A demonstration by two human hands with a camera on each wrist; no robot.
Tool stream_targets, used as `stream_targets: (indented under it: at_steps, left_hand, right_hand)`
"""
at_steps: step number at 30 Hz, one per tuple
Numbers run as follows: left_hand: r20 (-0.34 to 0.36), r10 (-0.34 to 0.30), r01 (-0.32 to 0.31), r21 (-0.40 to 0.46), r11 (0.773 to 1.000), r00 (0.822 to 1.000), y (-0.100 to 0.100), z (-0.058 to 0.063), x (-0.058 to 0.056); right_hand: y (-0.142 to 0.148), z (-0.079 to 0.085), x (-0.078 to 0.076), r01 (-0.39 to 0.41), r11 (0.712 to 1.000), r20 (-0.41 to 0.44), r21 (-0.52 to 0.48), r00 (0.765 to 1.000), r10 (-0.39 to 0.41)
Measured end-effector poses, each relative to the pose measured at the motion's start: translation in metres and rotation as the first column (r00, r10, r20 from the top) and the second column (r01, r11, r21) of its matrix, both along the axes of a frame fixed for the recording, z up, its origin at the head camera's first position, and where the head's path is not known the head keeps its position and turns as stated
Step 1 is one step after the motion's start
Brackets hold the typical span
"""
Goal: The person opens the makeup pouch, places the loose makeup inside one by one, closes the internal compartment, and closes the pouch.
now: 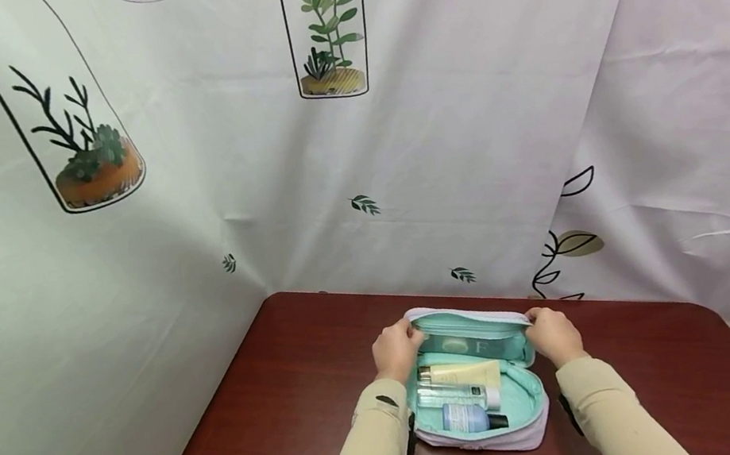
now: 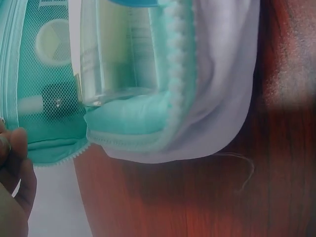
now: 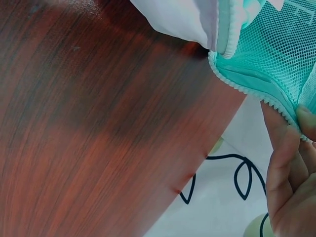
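A pale lilac zip pouch (image 1: 491, 444) with a mint-green lining lies unzipped on the table, its lid raised. My left hand (image 1: 396, 351) pinches the lid's left corner, and my right hand (image 1: 555, 335) pinches its right corner by the zipper edge, as the right wrist view shows. Inside the base lie a pale yellow tube (image 1: 465, 373), a clear bottle (image 1: 454, 393) with a white cap, and a blue bottle (image 1: 464, 418) with a black cap. Behind the lid's mesh pocket (image 2: 42, 74), a round item and a dark-capped item show in the left wrist view.
The dark red wooden table (image 1: 280, 411) reaches back to a white fabric backdrop (image 1: 287, 192) printed with plants. Its far edge runs close behind the pouch. A loose thread (image 2: 249, 165) lies on the table beside the pouch.
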State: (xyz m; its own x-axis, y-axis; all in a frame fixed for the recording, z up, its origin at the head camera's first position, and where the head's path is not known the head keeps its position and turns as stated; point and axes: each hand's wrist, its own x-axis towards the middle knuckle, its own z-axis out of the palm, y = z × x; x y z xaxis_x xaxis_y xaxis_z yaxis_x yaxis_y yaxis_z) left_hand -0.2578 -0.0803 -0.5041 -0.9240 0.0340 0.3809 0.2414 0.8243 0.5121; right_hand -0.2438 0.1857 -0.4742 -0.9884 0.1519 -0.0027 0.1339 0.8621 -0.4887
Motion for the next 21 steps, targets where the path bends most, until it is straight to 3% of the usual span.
stream_targets:
  at_steps: [9, 13, 18, 21]
  left_hand:
    - [0.013, 0.094, -0.094, 0.009, 0.996, 0.996, -0.001, -0.001, -0.007]
    - [-0.024, 0.115, -0.115, 0.014, 0.993, 0.993, -0.002, -0.001, -0.009]
    - [-0.075, 0.072, -0.071, 0.011, 0.997, 0.995, -0.009, 0.0, -0.008]
    - [-0.024, 0.021, -0.023, -0.052, 0.998, 0.999, -0.016, -0.001, -0.01]
  right_hand:
    - [0.002, 0.0, -0.001, -0.001, 1.0, 0.015, 0.009, 1.0, 0.001]
    - [0.002, -0.001, -0.002, -0.001, 1.0, 0.026, 0.015, 1.0, 0.001]
    - [0.004, -0.002, -0.002, -0.014, 1.0, 0.032, 0.005, 0.999, 0.014]
    - [0.006, -0.002, -0.001, -0.031, 1.0, 0.021, -0.006, 0.999, 0.031]
